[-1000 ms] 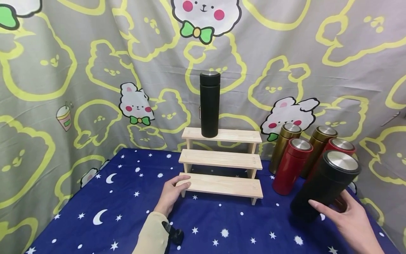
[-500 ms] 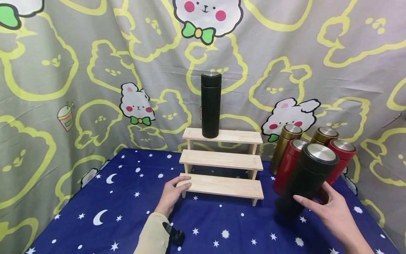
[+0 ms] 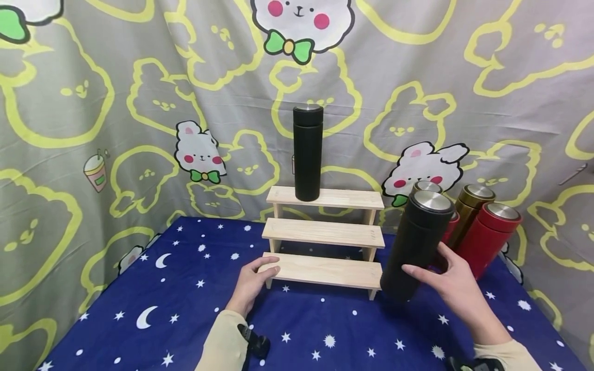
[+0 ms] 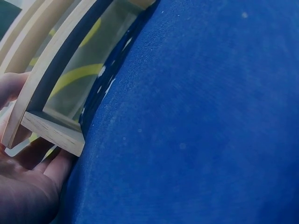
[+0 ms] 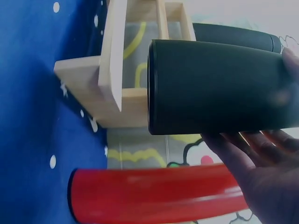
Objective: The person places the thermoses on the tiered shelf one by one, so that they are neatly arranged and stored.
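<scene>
My right hand (image 3: 431, 268) grips a black flask (image 3: 415, 247) with a steel lid, tilted and lifted off the blue cloth, its base beside the right end of the wooden three-step shelf (image 3: 325, 270). The right wrist view shows that flask (image 5: 215, 86) in my right hand's fingers (image 5: 252, 172), close to the shelf (image 5: 112, 70). My left hand (image 3: 264, 273) holds the left end of the bottom step, thumb on top. In the left wrist view its fingers (image 4: 23, 186) lie under the shelf's corner (image 4: 51, 133). A second black flask (image 3: 307, 152) stands upright on the top step.
Red flasks (image 3: 487, 237) and gold flasks (image 3: 471, 206) stand grouped at the right, behind the held flask; one red flask (image 5: 154, 193) shows under my right hand. A starry blue cloth (image 3: 185, 288) covers the table. A bunny-print curtain (image 3: 139, 103) hangs close behind.
My right hand has carried the black flask leftward, from the table's right side to the shelf's right end. The left hand has stayed on the bottom step.
</scene>
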`<state>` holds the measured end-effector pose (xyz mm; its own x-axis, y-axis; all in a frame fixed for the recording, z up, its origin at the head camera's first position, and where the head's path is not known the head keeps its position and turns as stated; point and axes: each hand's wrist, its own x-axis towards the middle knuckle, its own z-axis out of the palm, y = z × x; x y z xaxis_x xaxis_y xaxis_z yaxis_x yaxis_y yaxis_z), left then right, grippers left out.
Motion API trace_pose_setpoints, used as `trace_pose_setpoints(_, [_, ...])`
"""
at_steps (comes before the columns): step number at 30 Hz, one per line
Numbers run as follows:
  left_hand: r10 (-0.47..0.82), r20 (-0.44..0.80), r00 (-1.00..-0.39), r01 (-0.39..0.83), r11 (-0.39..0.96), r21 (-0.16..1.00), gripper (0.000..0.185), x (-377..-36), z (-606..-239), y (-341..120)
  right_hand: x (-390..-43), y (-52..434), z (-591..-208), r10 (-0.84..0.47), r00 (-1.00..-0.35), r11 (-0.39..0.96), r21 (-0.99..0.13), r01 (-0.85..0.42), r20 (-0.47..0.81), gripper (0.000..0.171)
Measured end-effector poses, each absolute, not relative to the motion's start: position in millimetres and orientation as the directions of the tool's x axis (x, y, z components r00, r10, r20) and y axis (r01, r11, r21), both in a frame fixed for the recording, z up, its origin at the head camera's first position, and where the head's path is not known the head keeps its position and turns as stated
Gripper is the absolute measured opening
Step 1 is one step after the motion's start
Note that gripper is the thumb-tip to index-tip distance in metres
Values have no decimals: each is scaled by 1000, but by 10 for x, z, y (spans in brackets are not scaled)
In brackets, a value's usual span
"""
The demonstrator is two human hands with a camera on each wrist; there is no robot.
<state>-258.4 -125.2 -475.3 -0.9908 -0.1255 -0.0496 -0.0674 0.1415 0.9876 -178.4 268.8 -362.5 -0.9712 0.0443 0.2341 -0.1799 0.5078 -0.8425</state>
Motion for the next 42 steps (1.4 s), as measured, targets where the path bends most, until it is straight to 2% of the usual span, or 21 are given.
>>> trace_pose_setpoints(13, [-132, -53, -990, -74, 161, 984, 28, -2585, -4768, -1249, -1967, 2456, -3492, 1, -960, 473, -846, -246, 280, 65])
trace_pose_setpoints(22, [-132, -49, -990, -70, 154, 986, 28, -2588, -4792, -1252, -2041, 2353, -3385, 13, -962, 451, -860, -239, 274, 70])
trace_pose_setpoints(42, [-126, -43, -991, -61, 144, 988, 27, -2596, -4783, -1254, -2240, 2258, -3229, 38, -950, 445, -856, -262, 311, 62])
